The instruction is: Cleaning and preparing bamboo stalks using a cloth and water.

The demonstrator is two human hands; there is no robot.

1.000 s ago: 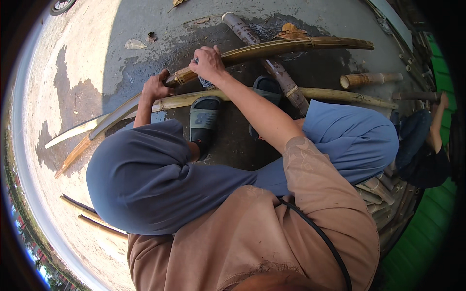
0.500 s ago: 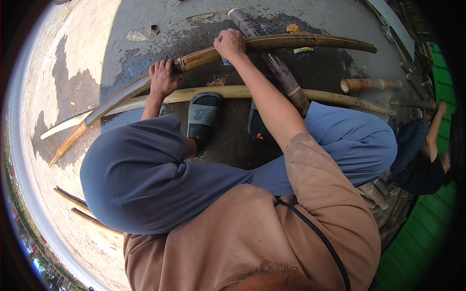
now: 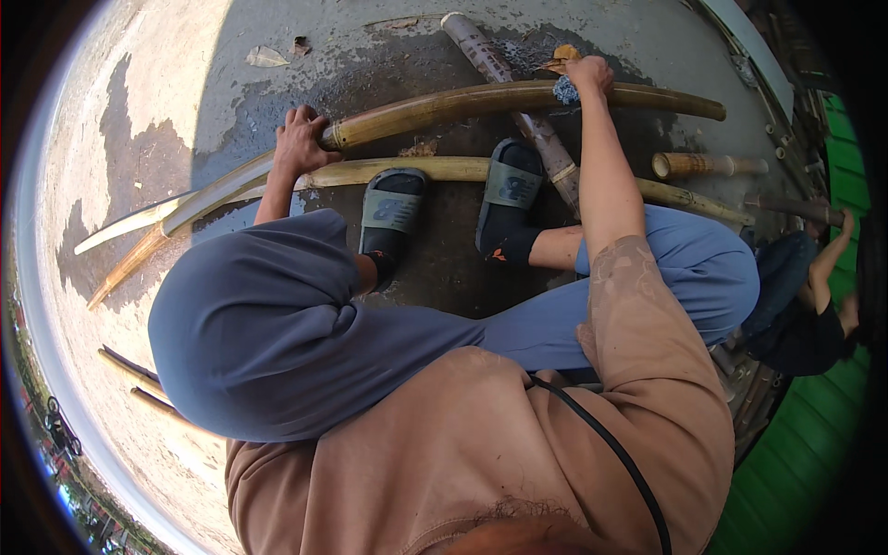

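A long, wet brown bamboo pole (image 3: 435,106) lies crosswise before me. My left hand (image 3: 301,143) grips it left of a joint, thumb on the near side and fingers over the top. On its right part my right hand (image 3: 592,72) is closed round a crumpled blue-grey scrubbing pad (image 3: 566,90), which touches the pole. Beneath, a dark mottled bamboo piece (image 3: 476,46) runs crosswise as a support. Closer to me lies a second, yellowish bamboo pole (image 3: 453,168), by the toes of my sandals (image 3: 390,208).
A short cut bamboo piece (image 3: 708,166) lies at the right. Farther right, a co-worker's hand (image 3: 846,222) is at a dark bamboo length (image 3: 797,208), beside green corrugated sheeting (image 3: 786,462). Dry leaves (image 3: 267,57) lie on the wet concrete. More bamboo strips (image 3: 134,372) lie at the left.
My right hand has slid to the right along the pole with the scrubbing pad. The left hand stays near the same joint. My right sandal now shows fully.
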